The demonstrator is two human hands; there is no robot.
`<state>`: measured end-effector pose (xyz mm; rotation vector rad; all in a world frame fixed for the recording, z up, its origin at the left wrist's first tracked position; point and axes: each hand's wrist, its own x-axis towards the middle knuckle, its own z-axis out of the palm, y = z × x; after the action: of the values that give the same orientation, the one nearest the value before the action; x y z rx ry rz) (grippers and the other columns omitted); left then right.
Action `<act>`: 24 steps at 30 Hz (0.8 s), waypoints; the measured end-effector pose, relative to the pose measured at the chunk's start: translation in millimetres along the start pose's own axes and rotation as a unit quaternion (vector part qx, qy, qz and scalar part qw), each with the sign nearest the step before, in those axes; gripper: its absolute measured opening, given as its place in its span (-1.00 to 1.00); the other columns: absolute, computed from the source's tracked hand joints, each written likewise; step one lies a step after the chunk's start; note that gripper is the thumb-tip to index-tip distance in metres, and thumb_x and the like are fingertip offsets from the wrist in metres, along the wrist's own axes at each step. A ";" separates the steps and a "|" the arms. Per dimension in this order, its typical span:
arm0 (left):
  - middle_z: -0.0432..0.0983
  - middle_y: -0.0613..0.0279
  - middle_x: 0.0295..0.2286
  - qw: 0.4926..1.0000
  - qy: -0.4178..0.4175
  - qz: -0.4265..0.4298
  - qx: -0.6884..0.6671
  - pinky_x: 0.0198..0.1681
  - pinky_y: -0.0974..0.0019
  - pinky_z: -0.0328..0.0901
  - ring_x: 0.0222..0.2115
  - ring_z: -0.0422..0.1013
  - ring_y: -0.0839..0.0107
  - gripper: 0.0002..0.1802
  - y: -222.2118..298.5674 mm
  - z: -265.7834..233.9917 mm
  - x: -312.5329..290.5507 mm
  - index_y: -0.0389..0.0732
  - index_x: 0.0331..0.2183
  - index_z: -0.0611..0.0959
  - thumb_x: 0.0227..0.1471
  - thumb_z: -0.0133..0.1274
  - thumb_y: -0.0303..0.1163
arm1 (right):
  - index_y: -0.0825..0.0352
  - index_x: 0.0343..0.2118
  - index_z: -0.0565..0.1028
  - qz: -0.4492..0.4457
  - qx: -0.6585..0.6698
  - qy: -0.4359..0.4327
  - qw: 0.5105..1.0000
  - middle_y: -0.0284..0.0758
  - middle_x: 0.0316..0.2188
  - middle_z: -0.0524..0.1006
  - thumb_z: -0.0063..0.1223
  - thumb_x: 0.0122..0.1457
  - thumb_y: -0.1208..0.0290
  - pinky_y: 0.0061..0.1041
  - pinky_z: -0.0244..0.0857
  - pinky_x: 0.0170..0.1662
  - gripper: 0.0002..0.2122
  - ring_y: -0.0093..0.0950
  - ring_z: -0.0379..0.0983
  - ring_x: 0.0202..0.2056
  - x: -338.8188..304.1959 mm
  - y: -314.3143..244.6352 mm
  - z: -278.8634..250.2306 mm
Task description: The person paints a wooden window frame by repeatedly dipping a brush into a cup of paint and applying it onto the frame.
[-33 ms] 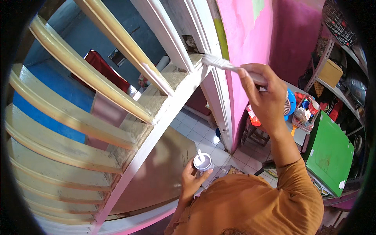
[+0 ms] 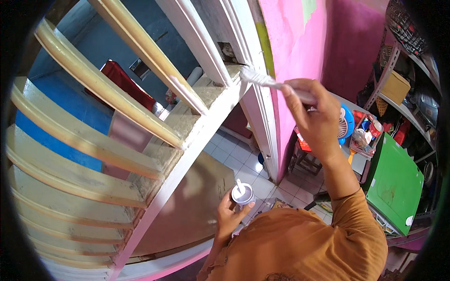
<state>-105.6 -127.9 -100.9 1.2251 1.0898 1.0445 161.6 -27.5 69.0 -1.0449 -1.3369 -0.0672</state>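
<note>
White at the bristles, a paintbrush [image 2: 258,77] sat at the far right end of a white beam [image 2: 197,136], and the right hand [image 2: 318,110] was clamped on its handle. Nearer, the left hand [image 2: 228,218] was wrapped around a small can [image 2: 242,203] with a white stick [image 2: 239,186] leaning in it. On the left, cream slats [image 2: 110,82] met the beam; on the right, past a pink wall [image 2: 300,51], I saw a blue fan [image 2: 346,122] near a large green panel [image 2: 396,182]

Blue fan [image 2: 346,123] is standing beside a packed basket [image 2: 366,151]. Carton [image 2: 395,87] is sitting on a metal shelf [image 2: 407,111]. Red cloth [image 2: 123,82] is showing near a blue wall [image 2: 180,47].
</note>
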 end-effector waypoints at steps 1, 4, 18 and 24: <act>0.48 0.15 -0.04 1.000 0.001 -0.001 0.000 0.08 0.31 0.30 -0.03 0.42 0.42 -0.29 0.6 -0.2 -0.3 -0.42 0.12 0.39 -0.04 0.33 -0.52 | 0.41 -0.30 0.57 -0.011 0.007 -0.029 0.999 -0.19 -0.46 0.63 0.29 0.15 0.43 -0.54 0.45 -0.37 -0.83 -0.47 0.62 -0.44 -2.4 -2.1 0.0; 0.48 0.16 -0.05 1.000 0.007 -0.003 0.004 0.08 0.32 0.30 -0.03 0.42 0.43 -0.29 3.0 -0.4 -1.0 -0.42 0.11 0.40 -0.04 0.34 -0.51 | 0.43 -0.30 0.57 0.013 0.041 -0.077 0.996 -0.19 -0.45 0.64 0.27 0.16 0.44 -0.57 0.44 -0.36 -0.84 -0.52 0.63 -0.41 -1.8 -8.4 -7.1; 0.50 0.17 -0.08 0.999 0.030 0.015 0.003 0.06 0.33 0.31 -0.05 0.44 0.43 -0.30 3.0 2.4 -3.1 -0.40 0.09 0.42 -0.07 0.34 -0.54 | 0.42 -0.29 0.58 0.084 0.119 -0.070 0.987 -0.28 -0.47 0.65 0.28 0.16 0.40 -0.61 0.44 -0.36 -0.82 -0.59 0.58 -0.44 -2.9 -3.1 -9.2; 0.50 0.17 -0.08 1.000 0.019 0.014 0.011 0.06 0.32 0.32 -0.05 0.44 0.43 -0.31 2.1 3.6 -2.4 -0.40 0.09 0.43 -0.07 0.35 -0.53 | 0.42 -0.30 0.58 0.003 0.048 -0.017 0.999 -0.25 -0.47 0.64 0.25 0.18 0.45 -0.60 0.44 -0.38 -0.86 -0.57 0.59 -0.43 12.2 26.7 -3.9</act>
<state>-102.5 -130.8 -98.6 1.2452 1.1184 1.0846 183.9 -8.6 64.0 -0.9724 -1.3537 0.0194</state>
